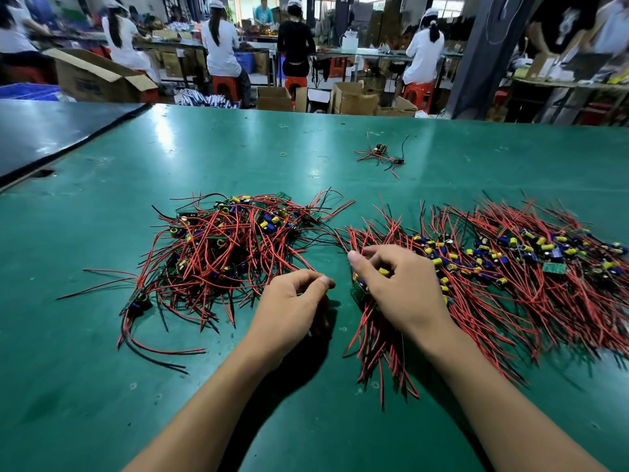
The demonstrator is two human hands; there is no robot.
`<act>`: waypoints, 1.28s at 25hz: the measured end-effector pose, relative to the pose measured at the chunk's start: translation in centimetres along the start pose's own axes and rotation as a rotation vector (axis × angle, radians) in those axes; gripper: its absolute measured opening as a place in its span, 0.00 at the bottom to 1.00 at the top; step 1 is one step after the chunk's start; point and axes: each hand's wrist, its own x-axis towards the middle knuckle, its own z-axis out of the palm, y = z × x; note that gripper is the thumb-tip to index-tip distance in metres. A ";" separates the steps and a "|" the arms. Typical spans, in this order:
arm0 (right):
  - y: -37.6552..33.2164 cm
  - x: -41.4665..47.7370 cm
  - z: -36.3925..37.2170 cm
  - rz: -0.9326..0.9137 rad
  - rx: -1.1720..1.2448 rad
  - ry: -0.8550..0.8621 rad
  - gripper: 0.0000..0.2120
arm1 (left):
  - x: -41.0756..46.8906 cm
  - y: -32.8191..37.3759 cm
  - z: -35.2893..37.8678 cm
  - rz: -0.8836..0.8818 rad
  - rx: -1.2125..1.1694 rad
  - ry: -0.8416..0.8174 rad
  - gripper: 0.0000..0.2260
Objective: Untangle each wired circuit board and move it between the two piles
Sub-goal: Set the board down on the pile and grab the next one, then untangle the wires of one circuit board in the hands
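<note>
I count 2 heaps on the green rubber-topped table [102, 386]: a tangled left pile of red-and-black wired circuit boards [231, 247] and a combed-out right pile [510, 267], cut off by the frame edge. 1 stray wired cluster [377, 155] lies well beyond them, near 1 small yellow band [284, 154]. The boards in each heap are too knotted to count. My right hand [391, 284] curls around 1 small green circuit board [360, 288] at the right pile's left edge. My left hand [292, 301], just beside it, is curled with thumb meeting forefinger. I cannot tell whether it pinches a wire.
</note>
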 end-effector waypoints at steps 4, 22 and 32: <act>-0.6 -0.3 0.6 0.200 -0.541 -0.218 0.46 | 0.2 -0.3 -0.2 0.005 -0.025 0.014 0.09; 1.8 2.3 -5.5 0.068 -0.245 -0.042 0.26 | 0.2 -0.7 -0.4 0.010 -0.001 0.010 0.08; 1.0 3.3 -4.6 0.254 -0.623 -0.248 0.55 | 0.1 -0.3 -0.5 0.012 0.019 -0.006 0.08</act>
